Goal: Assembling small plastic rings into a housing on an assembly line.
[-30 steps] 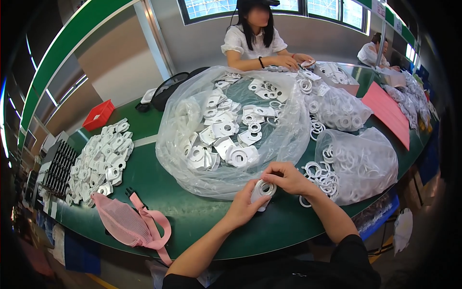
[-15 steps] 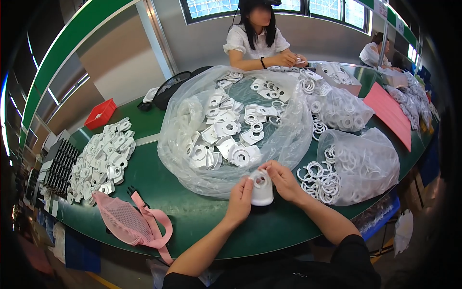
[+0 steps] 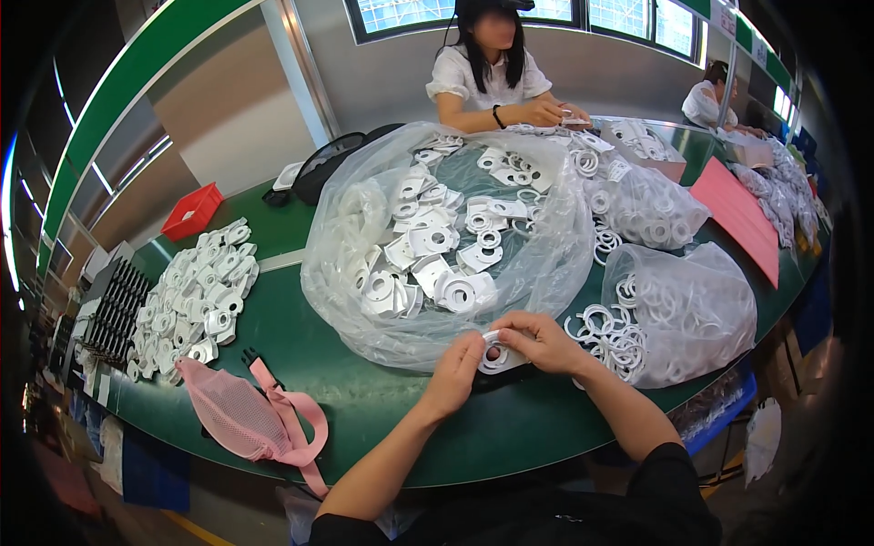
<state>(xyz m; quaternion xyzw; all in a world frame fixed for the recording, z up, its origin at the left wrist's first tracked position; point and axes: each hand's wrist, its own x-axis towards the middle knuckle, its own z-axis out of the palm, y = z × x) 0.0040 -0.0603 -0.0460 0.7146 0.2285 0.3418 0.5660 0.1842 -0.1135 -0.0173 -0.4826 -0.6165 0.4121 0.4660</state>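
counter [image 3: 300, 318]: green, curved edge | centre: large clear bag of white plastic parts [image 3: 437, 246] | right: clear bag of white rings [image 3: 678, 314], pink sheet [image 3: 742, 218] | left: loose pile of white parts [image 3: 200, 291], red tray [image 3: 193, 211] | near edge: pink mesh pouch [image 3: 241, 419]

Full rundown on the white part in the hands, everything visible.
The white part is a small flat piece with a round hole, plastic by its look, like those in the big clear bag just behind. The left hand and right hand pinch it between their fingers, low over the green table. Fingers hide its outline.
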